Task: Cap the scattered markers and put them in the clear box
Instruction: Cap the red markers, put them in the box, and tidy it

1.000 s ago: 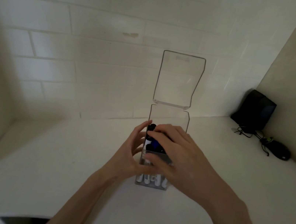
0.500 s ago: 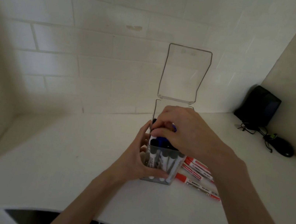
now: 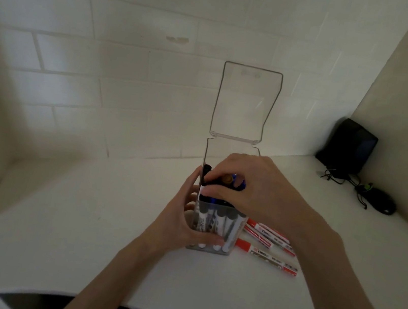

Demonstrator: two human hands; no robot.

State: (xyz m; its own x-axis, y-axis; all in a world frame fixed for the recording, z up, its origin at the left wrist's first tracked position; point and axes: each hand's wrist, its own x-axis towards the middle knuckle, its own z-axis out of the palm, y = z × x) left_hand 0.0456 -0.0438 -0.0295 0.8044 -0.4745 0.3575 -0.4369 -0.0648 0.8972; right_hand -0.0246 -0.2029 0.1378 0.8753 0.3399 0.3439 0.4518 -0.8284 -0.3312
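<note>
On counter, left hand holding box, right hand gripping markers

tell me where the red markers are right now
In the head view the red markers lie flat on the counter just right of the clear box, below the right hand.

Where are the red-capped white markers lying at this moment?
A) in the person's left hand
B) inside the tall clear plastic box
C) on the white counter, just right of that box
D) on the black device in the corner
C: the red-capped white markers lie flat on the white counter, beside the tall clear plastic box that the left hand grips.
</note>
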